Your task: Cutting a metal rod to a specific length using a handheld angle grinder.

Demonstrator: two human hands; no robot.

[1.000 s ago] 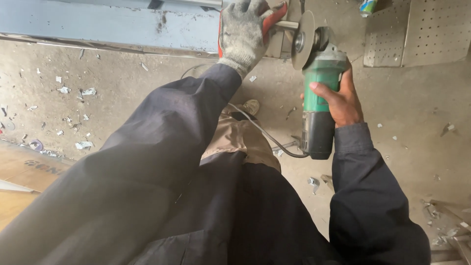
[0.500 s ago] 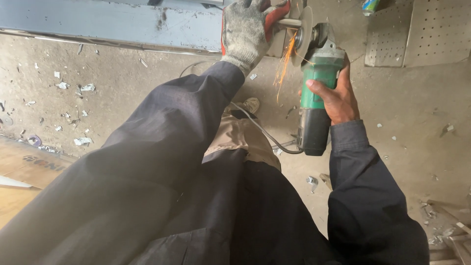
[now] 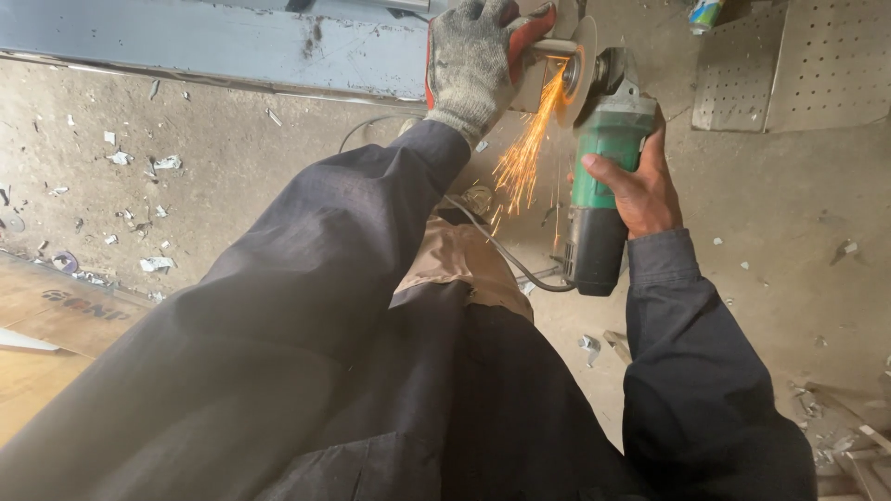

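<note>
Seen from the head camera, looking straight down past a dark jacket and tan trousers: the person's right hand (image 3: pixel 640 190), bare, is wrapped firmly round the green and black body of an angle grinder (image 3: pixel 601 176), whose disc (image 3: pixel 583 67) stands on edge against a small pale metal piece (image 3: pixel 549 46) near the top of the frame. The left hand (image 3: pixel 478 56), in a grey knit glove with a red-orange palm coating, is closed over that piece, fingers curled round it and gripping it in place just beside the disc. A shower of orange sparks (image 3: pixel 524 148) now pours down from the point of contact towards the concrete floor (image 3: pixel 232 186). A second ago no sparks showed at all and the disc stood just clear of the piece; half a second ago only a thin streak had begun. The fuller stream suggests that the disc is biting properly into the metal, so the cut appears to be under way rather than merely started. Both hands have barely shifted across the three moments. The grinder's cable (image 3: pixel 501 246) trails from its tail across the trouser leg. Behind the work a grey-blue painted metal beam (image 3: pixel 232 42) runs along the top, and a perforated metal sheet (image 3: pixel 798 65) lies on the floor at upper right. Pale scraps and chips (image 3: pixel 153 162) are scattered over the floor at left, with wooden boards (image 3: pixel 46 325) at the lower left edge.
</note>
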